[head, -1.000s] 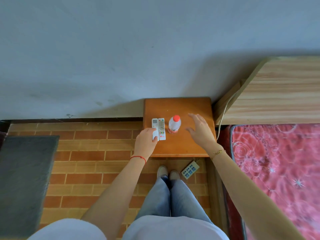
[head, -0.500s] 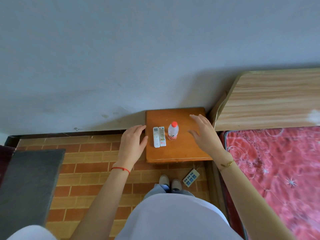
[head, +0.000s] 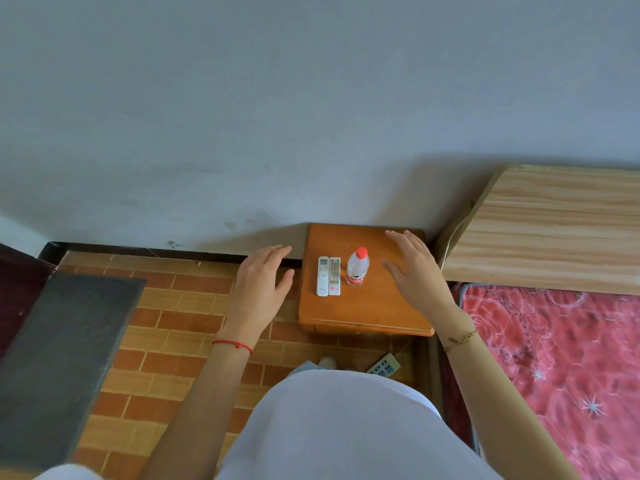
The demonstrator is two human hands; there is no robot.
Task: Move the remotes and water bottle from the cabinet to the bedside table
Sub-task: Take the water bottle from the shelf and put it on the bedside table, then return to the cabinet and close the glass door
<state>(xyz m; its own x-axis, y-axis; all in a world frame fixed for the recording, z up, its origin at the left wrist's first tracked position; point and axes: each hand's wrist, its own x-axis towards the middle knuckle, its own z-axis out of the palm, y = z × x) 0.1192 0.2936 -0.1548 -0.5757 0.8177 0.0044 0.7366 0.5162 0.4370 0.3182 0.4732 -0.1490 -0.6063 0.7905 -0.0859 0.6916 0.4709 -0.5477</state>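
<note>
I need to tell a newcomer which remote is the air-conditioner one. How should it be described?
Find the small wooden bedside table against the wall, beside the bed. Two white remotes lie side by side on it, left of the red-capped water bottle. It is the left remote, farthest from the bottle, with a display window on top instead of coloured buttons.

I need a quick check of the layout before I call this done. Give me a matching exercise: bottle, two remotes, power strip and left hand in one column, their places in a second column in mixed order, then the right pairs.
Things:
1. bottle
2. remotes
3. power strip
4. left hand

Places:
A. on the floor by the front of the table
B. lying flat, side by side, at the table's left part
C. open, empty, above the brick floor left of the table
D. standing upright just right of the remotes

Pairs: 1-D, 2-B, 3-A, 4-C
</note>
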